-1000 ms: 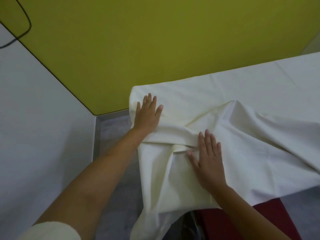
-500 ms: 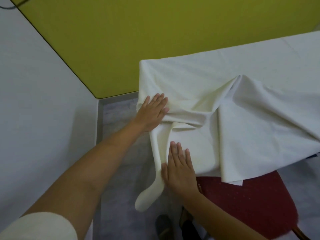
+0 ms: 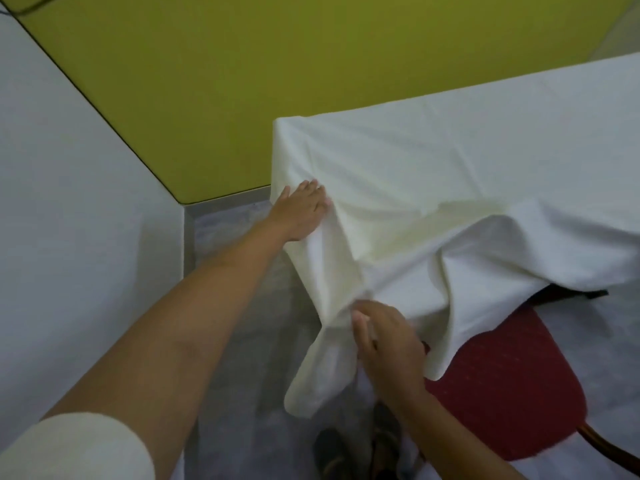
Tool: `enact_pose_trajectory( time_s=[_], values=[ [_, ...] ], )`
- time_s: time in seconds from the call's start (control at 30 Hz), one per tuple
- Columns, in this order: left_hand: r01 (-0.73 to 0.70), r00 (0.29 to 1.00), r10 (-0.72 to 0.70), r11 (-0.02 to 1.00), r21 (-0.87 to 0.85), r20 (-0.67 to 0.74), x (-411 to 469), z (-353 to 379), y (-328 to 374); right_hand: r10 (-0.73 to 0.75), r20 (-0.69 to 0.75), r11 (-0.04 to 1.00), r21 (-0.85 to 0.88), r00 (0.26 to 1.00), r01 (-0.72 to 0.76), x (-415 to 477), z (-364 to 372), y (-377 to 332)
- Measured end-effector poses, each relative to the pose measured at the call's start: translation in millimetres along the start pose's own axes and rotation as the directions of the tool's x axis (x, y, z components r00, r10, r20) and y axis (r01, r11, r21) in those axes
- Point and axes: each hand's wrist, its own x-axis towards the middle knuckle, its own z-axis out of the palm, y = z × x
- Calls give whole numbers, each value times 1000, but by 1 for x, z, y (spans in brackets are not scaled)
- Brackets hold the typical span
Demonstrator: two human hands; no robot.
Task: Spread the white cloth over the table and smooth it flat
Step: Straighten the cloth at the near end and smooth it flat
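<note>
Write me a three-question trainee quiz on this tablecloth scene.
1. True or false: the white cloth lies smooth and flat.
2. What stands beneath the cloth's near overhang? A) red chair B) blue bin C) green stool
3. Which hand touches the low hanging fold: left hand or right hand?
Key: 1 false, it bunches in folds; 2 A; 3 right hand.

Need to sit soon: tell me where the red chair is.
Head view, lower right: the red chair, beside the right hand, seat partly under the white cloth.
</note>
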Motion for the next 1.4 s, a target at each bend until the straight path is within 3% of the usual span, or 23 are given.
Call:
enact_pose_trajectory(
  time_s=[0.07, 0.13, 0.2, 0.4, 0.57, 0.63, 0.73, 0.77, 0.87, 1.0, 1.23, 1.4],
  values=[
    [10, 1000, -10, 1000, 11, 16, 4, 3, 5, 87, 73, 994, -70, 994, -82, 22, 0, 1],
    [14, 999, -17, 997, 72, 36, 4, 9, 10, 94, 246, 968, -249, 965, -30, 29, 11, 7],
    [15, 999, -19, 991, 130, 31, 4, 15, 13, 67, 329, 928, -367, 942, 62, 24, 22, 16],
    [5, 1000, -10, 985, 174, 28, 2, 17, 13, 56, 342, 913, -397, 938, 90, 1, 23, 23],
    [42, 998, -49, 980, 192, 32, 3, 17, 16, 30, 401, 966, -247, 916, 77, -16, 8, 9],
    [81, 996, -84, 980, 184, 5, 3, 19, 21, -2, 302, 991, -124, 953, 41, -11, -6, 1],
    [69, 996, -59, 984, 161, -66, 2, 24, 33, -62, -1, 992, -112, 998, 61, 22, -19, 0],
    [43, 996, -30, 987, 152, -84, 1, 27, 38, -32, 3, 989, -142, 999, 32, 38, -21, 4],
    [-9, 995, 21, 994, 113, -98, 1, 37, 54, 119, 209, 949, -312, 971, -49, 71, -14, 35],
    [6, 995, 8, 990, 139, -99, -3, 46, 54, 64, 307, 870, -483, 949, 98, 50, 6, 62],
    [207, 959, -197, 978, 27, -201, -17, 44, 47, -23, 369, 873, -445, 929, 198, 7, 11, 55],
    [203, 958, -208, 978, -45, -196, -33, 52, 49, -41, 365, 882, -425, 930, 206, 33, -12, 81]
  ],
)
